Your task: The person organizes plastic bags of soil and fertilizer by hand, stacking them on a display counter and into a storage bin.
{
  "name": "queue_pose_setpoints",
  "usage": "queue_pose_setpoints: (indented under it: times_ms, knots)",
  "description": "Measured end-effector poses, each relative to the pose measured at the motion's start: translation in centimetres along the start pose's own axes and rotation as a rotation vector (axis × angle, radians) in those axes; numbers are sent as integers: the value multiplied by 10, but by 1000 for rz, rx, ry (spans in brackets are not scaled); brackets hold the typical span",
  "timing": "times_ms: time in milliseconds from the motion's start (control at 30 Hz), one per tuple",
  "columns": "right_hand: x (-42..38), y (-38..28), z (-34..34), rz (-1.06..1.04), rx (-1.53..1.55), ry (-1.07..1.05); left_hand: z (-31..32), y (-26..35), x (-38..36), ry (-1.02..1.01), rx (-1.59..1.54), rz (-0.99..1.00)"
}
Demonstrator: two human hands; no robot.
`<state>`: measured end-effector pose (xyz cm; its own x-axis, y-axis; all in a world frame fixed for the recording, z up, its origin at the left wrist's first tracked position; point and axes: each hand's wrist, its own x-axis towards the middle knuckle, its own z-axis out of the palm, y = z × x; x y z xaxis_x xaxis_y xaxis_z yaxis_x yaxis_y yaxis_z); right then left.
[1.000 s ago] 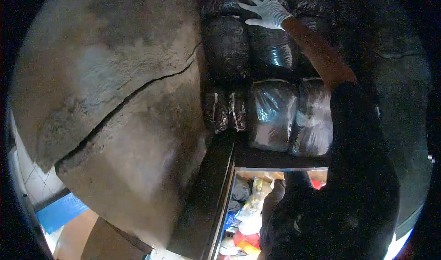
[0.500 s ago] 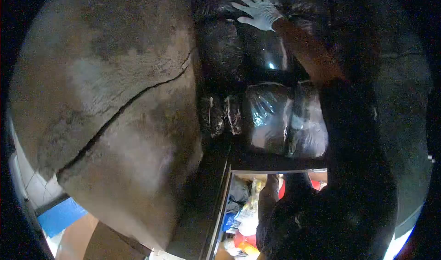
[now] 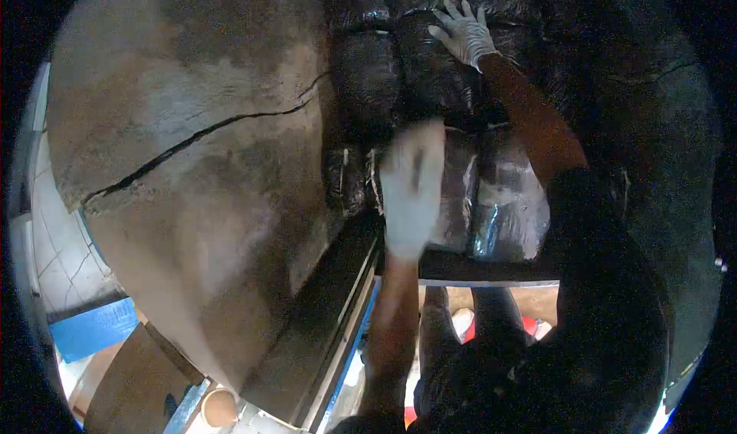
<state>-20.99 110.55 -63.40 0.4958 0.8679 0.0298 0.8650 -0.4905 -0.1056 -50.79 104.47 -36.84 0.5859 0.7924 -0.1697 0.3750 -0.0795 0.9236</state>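
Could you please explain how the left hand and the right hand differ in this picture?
The left hand is strongly blurred, while the right hand is clearer.
The right hand's fingers are visibly spread; the left hand's are too smeared to judge.
The left hand is lower in view, in front of a lower package, while the right hand is higher, over an upper package.
Both wear pale gloves.

The left hand (image 3: 413,192) is blurred, the right hand (image 3: 465,38) splayed.
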Motion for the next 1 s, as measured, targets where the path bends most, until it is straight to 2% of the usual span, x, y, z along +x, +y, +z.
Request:
queue_pose_setpoints:
  times_ms: [33, 67, 133, 200, 233, 300, 400, 433, 533, 667, 767, 833, 867, 933, 1000]
  knots:
    - [-4, 3, -2, -21, 26, 21, 12, 12, 55, -8, 34, -38]
    - [-3, 4, -5, -18, 24, 26, 25, -11, 104, 27, 99, 126]
    - [-4, 2, -6, -21, -51, -18, 53, -51, 198, 28, 269, 136]
    - [-5, 6, 0, -20, -14, 15, 84, -83, 264, 56, 504, 203]
    - [-5, 7, 3, -30, 24, 45, 99, -105, 299, 55, 499, 208]
    - [-6, 9, 10, -25, 26, 80, 121, -142, 349, -8, 802, 158]
    - [-5, 7, 10, -42, 5, 101, 142, -153, 349, -42, 898, 22]
    - [-4, 9, 12, -55, -30, 111, 146, -152, 340, -16, 996, 41]
    - [-6, 5, 11, -35, 57, 132, 147, -161, 342, 48, 961, 96]
    - [-9, 1, 14, -8, 72, 119, 144, -163, 337, 4, 1007, 81]
    - [-7, -1, 8, -15, 98, 189, 143, -163, 339, 9, 998, 103]
    - [-5, -5, 0, 30, 66, 48, 142, -161, 341, -7, 999, 100]
    - [-3, -6, 2, 29, 69, 43, 140, -161, 341, -22, 1002, 97]
    - [-4, -6, 4, 22, 119, 152, 139, -163, 341, -16, 996, 99]
    - [-5, -5, 7, 22, 98, 147, 143, -165, 343, -9, 982, 103]
